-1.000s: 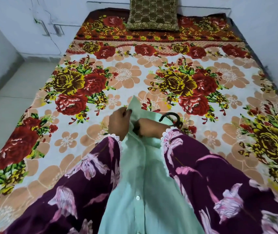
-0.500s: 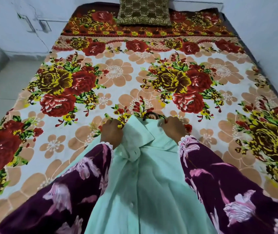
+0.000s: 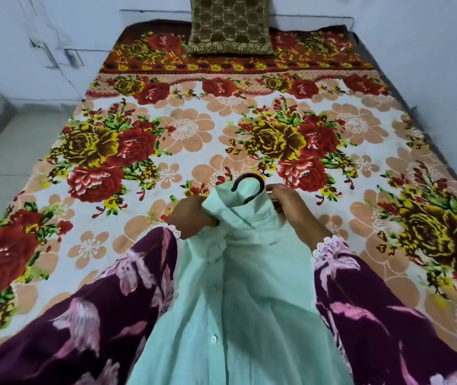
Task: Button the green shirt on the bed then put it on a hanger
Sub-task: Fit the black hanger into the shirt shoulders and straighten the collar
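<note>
A: Pale green cotton shirt, buttoned, held up over the floral-blanketed bed. Black plastic hanger hook pokes from the collar.

B: Grips?

A: Left hand curled, bunching the collar's left side. Right hand pinches fabric at the right shoulder.

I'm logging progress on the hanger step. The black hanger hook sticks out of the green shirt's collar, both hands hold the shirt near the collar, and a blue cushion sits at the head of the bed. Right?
One slip: the cushion is olive-brown with a pale pattern, not blue, as the head view shows. The rest stands: hanger hook out of the green shirt collar, left hand and right hand holding it there.
</note>
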